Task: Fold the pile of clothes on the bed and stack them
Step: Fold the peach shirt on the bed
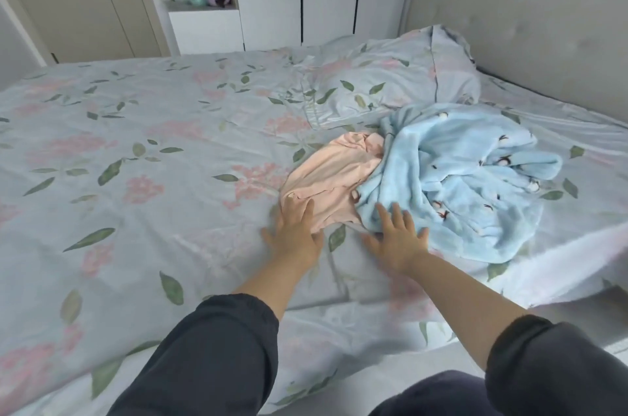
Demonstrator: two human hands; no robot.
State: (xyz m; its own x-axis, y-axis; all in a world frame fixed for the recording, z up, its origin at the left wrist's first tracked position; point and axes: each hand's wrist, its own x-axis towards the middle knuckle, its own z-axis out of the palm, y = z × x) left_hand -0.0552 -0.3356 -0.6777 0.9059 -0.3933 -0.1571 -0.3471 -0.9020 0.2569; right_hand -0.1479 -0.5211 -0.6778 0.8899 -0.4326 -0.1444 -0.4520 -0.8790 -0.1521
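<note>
Head view: the left hand, fingers spread, touches the pink garment running toward one o'clock. The right hand, equally released, meets the blue fleece.

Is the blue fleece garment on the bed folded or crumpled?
Crumpled: the blue fleece garment lies bunched in uneven folds, partly over the pink garment.

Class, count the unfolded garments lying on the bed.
2: a pink garment at the left hand, a blue fleece garment overlapping it, at the right hand. More may be hidden beneath.
</note>
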